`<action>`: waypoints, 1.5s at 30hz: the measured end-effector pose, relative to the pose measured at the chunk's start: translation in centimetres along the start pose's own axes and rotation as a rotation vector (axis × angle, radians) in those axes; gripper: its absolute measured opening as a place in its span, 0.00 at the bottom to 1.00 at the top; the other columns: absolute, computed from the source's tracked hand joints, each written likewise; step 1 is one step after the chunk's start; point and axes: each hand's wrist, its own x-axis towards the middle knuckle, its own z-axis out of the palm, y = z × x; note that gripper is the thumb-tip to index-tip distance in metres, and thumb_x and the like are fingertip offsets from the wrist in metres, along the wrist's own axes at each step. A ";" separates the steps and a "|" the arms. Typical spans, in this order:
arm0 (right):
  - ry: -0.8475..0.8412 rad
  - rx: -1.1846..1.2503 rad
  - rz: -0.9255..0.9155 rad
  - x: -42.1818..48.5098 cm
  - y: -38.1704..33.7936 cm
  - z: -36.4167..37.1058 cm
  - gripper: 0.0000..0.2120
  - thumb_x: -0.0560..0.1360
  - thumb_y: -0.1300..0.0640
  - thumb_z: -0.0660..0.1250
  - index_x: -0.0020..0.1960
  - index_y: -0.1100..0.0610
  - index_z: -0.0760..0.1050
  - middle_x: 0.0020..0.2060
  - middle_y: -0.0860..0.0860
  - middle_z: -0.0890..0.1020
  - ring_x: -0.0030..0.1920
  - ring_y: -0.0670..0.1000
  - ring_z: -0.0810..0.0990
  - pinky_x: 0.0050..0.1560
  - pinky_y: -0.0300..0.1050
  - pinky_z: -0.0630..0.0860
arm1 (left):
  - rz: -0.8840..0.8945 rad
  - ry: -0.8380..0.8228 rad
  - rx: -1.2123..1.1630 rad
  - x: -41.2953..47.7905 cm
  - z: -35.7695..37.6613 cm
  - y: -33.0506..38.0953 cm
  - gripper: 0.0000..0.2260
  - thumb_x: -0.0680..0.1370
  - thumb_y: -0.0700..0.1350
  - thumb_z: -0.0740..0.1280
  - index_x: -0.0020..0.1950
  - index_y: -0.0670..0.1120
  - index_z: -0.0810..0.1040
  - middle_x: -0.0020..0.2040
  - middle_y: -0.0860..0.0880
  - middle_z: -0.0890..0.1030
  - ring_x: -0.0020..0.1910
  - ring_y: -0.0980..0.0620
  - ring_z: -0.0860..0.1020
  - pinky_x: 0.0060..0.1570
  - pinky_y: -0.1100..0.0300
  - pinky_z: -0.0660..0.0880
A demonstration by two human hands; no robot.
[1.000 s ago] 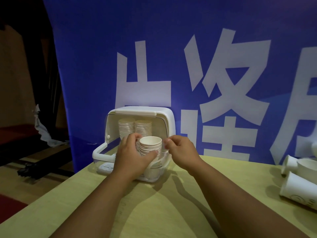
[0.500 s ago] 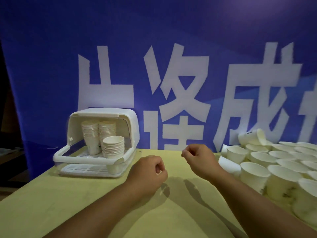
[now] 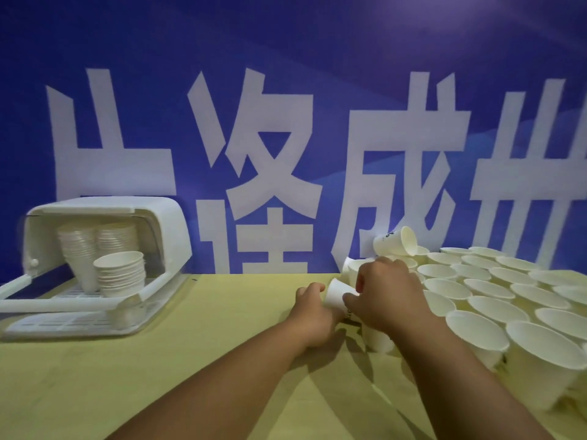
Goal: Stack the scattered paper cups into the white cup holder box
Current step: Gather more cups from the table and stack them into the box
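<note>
Pale yellow-green table (image 3: 158, 392) across the lower part of the view, matte and plain. Right behind its far edge, a deep blue banner (image 3: 286, 42) filling the whole background. On it, 4 large white characters (image 3: 260, 147) in a row, the rightmost cut by the frame; 1 more below, cut off by the table edge. Lighter blue band (image 3: 495, 134) at right.
</note>
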 end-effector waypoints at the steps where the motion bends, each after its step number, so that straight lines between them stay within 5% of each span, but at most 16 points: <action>1: -0.017 -0.042 0.016 0.0 0.1 0.3 0.25 0.69 0.37 0.74 0.59 0.51 0.80 0.54 0.49 0.80 0.51 0.51 0.76 0.53 0.46 0.75 | -0.014 0.015 0.015 0.5 0.5 0.1 0.24 0.82 0.51 0.68 0.77 0.52 0.66 0.73 0.49 0.66 0.61 0.47 0.74 0.60 0.54 0.72; 5: -0.086 -0.104 0.049 0.0 0.5 0.5 0.30 0.69 0.34 0.73 0.64 0.50 0.74 0.60 0.51 0.77 0.61 0.54 0.72 0.62 0.54 0.68 | -0.028 0.134 0.049 1.9 1.2 -0.9 0.13 0.82 0.51 0.66 0.65 0.51 0.77 0.66 0.48 0.74 0.54 0.48 0.77 0.53 0.55 0.76; 11: -0.142 -0.056 0.049 0.0 0.1 0.6 0.19 0.73 0.46 0.74 0.62 0.49 0.77 0.56 0.50 0.78 0.59 0.53 0.71 0.61 0.53 0.65 | -0.059 0.126 -0.146 1.7 -0.2 -2.6 0.06 0.83 0.50 0.66 0.58 0.51 0.78 0.64 0.49 0.69 0.46 0.45 0.84 0.47 0.54 0.84; 18: -0.004 0.247 -0.027 0.0 -1.6 3.1 0.13 0.77 0.46 0.69 0.58 0.48 0.84 0.59 0.48 0.77 0.57 0.52 0.74 0.61 0.49 0.75 | 0.001 0.164 -0.143 -0.9 -4.9 -5.5 0.06 0.78 0.60 0.67 0.47 0.59 0.75 0.60 0.48 0.79 0.51 0.46 0.83 0.52 0.49 0.82; 23: -0.090 0.590 -0.017 -0.7 -4.7 5.0 0.07 0.74 0.45 0.75 0.44 0.47 0.82 0.70 0.47 0.72 0.69 0.50 0.70 0.68 0.51 0.71 | 0.011 0.292 -0.206 -3.7 -9.8 -8.0 0.09 0.80 0.53 0.70 0.46 0.50 0.74 0.50 0.53 0.81 0.39 0.54 0.76 0.31 0.63 0.69; 25: -0.099 0.682 -0.006 -0.8 -6.4 5.7 0.09 0.72 0.47 0.77 0.40 0.49 0.80 0.66 0.47 0.76 0.67 0.50 0.72 0.65 0.50 0.73 | 0.015 0.343 -0.251 -4.7 -11.5 -8.8 0.11 0.77 0.53 0.73 0.42 0.51 0.74 0.48 0.52 0.82 0.40 0.52 0.78 0.32 0.61 0.70; 28: -0.137 0.837 0.044 -0.4 -9.0 5.9 0.10 0.72 0.48 0.77 0.41 0.52 0.80 0.56 0.47 0.81 0.57 0.51 0.77 0.46 0.45 0.76 | 0.085 0.441 -0.249 -5.6 -14.3 -9.5 0.14 0.73 0.51 0.77 0.37 0.53 0.71 0.51 0.54 0.80 0.48 0.50 0.80 0.38 0.60 0.72; 35: -0.121 1.134 0.026 2.4 -17.1 5.4 0.18 0.71 0.52 0.79 0.56 0.48 0.75 0.55 0.47 0.77 0.53 0.50 0.78 0.39 0.38 0.75 | 0.239 0.734 -0.323 -6.7 -22.3 -9.6 0.17 0.69 0.48 0.80 0.49 0.54 0.74 0.45 0.54 0.79 0.38 0.54 0.78 0.39 0.56 0.77; 41: -0.114 1.358 -0.013 4.9 -24.3 5.5 0.18 0.71 0.50 0.79 0.55 0.46 0.74 0.53 0.46 0.77 0.50 0.50 0.78 0.40 0.39 0.77 | 0.347 0.951 -0.383 -6.2 -29.1 -11.8 0.24 0.72 0.46 0.80 0.62 0.55 0.73 0.58 0.57 0.80 0.54 0.57 0.81 0.51 0.59 0.80; 45: -0.128 1.470 0.001 6.4 -27.4 5.2 0.14 0.72 0.50 0.78 0.52 0.46 0.76 0.53 0.47 0.77 0.49 0.49 0.77 0.34 0.37 0.74 | 0.367 0.967 -0.525 -5.6 -30.9 -14.3 0.26 0.74 0.41 0.79 0.66 0.50 0.71 0.61 0.53 0.80 0.54 0.58 0.83 0.51 0.61 0.82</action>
